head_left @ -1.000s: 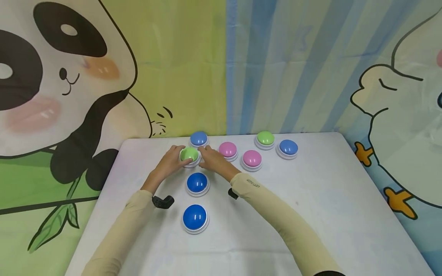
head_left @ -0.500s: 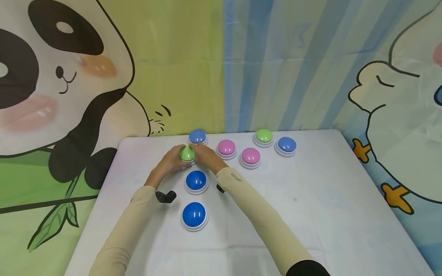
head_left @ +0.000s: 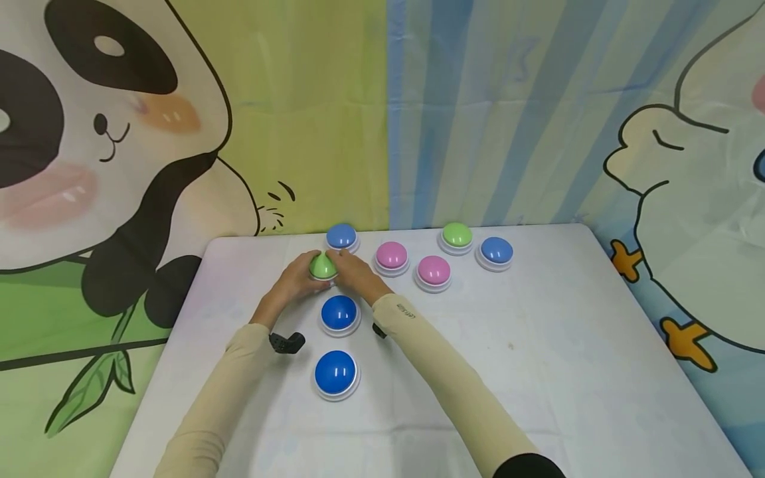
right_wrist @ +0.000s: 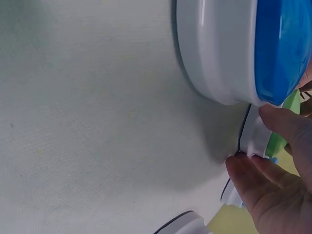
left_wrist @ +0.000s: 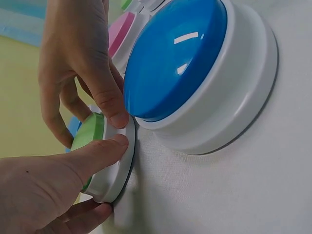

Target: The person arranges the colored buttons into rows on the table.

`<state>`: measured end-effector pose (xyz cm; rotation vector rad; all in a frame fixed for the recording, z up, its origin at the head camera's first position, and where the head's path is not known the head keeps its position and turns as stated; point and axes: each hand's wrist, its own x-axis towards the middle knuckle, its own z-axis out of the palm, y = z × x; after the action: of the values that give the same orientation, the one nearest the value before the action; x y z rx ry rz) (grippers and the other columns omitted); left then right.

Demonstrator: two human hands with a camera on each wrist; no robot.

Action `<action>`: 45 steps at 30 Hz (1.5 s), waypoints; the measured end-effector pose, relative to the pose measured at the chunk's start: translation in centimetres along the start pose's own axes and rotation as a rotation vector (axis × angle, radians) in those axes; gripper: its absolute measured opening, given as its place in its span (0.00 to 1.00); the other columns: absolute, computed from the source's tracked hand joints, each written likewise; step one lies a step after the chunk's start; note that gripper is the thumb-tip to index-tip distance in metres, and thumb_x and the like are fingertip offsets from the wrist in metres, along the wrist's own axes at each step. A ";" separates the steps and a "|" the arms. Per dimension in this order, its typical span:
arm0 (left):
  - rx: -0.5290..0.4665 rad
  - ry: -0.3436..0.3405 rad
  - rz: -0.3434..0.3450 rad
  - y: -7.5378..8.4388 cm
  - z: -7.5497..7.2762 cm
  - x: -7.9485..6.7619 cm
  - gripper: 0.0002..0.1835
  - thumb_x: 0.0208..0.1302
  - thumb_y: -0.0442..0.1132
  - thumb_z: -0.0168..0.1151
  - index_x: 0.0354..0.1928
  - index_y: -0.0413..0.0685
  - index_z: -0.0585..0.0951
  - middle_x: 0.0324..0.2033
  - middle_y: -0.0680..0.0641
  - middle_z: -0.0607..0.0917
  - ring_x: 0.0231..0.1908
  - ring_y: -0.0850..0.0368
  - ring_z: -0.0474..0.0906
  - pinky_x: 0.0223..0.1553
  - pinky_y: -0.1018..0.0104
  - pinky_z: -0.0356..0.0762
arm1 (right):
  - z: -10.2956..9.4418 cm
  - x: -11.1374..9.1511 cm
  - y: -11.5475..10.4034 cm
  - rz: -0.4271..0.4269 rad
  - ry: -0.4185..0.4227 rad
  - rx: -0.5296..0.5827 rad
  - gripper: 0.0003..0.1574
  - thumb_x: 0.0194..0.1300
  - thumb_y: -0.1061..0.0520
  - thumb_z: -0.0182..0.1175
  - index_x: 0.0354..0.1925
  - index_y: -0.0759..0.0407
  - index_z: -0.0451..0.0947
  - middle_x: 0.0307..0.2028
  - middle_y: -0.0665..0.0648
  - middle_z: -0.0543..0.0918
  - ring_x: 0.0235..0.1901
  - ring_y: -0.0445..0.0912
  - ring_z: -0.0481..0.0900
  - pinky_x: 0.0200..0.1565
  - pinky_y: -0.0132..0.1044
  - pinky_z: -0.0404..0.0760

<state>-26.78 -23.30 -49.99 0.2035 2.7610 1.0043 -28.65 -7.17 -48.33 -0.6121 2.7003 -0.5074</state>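
Both hands hold a green dome push button point(head_left: 323, 267) with a white round base, near the table's far left part. My left hand point(head_left: 294, 277) grips it from the left; in the left wrist view its thumb lies on the white base point(left_wrist: 112, 175) and its fingers reach round the far side. From the right, my right hand point(head_left: 357, 273) grips the same base, thumb on the near side, as the right wrist view also shows. The fingers cover parts of the green dome point(right_wrist: 277, 142). Just nearer stands a blue push button point(head_left: 339, 313).
On the white table point(head_left: 478, 372), another blue button point(head_left: 335, 372) stands closest to me. A blue button point(head_left: 341, 236) sits right behind the hands. To the right are two pink buttons point(head_left: 391, 255), a green button point(head_left: 457, 235) and a blue button point(head_left: 496, 251). Printed cloth walls border the table.
My right hand has closed in on the green button from the right, its fingers now overlapping the dome. The left hand stays at its side. The head view has shifted slightly.
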 end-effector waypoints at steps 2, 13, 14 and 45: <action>-0.002 0.001 -0.003 0.1 0.0 0.0 0.44 0.55 0.39 0.72 0.70 0.39 0.60 0.67 0.35 0.68 0.67 0.38 0.64 0.69 0.43 0.62 | 0.1 0.1 0.0 0.004 -0.001 0.003 0.41 0.65 0.57 0.62 0.71 0.46 0.56 0.66 0.59 0.68 0.64 0.51 0.71 0.65 0.46 0.73; 0.011 -0.010 -0.030 -0.1 0.0 -0.1 0.45 0.55 0.42 0.72 0.71 0.42 0.59 0.68 0.36 0.66 0.68 0.37 0.62 0.69 0.42 0.62 | 0.2 0.0 0.0 0.013 -0.005 0.009 0.43 0.65 0.57 0.62 0.72 0.46 0.55 0.66 0.59 0.67 0.64 0.51 0.70 0.66 0.46 0.72; 0.009 -0.009 -0.030 0.0 0.0 -0.1 0.44 0.55 0.42 0.72 0.71 0.42 0.60 0.67 0.36 0.67 0.68 0.38 0.63 0.69 0.42 0.62 | 0.2 0.0 0.0 0.011 -0.004 0.011 0.43 0.66 0.57 0.62 0.73 0.46 0.54 0.66 0.59 0.67 0.64 0.51 0.70 0.66 0.46 0.72; 0.066 0.040 0.134 5.5 2.1 -1.0 0.45 0.49 0.49 0.76 0.68 0.46 0.67 0.64 0.41 0.74 0.61 0.43 0.73 0.60 0.48 0.75 | -3.7 -6.6 5.6 -0.205 0.077 0.037 0.41 0.62 0.54 0.66 0.70 0.53 0.62 0.56 0.60 0.74 0.55 0.49 0.75 0.60 0.41 0.78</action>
<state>-24.95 -18.04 -47.86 0.3870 2.8516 0.9583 -26.39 1.61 -45.81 -0.8812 2.7077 -0.6441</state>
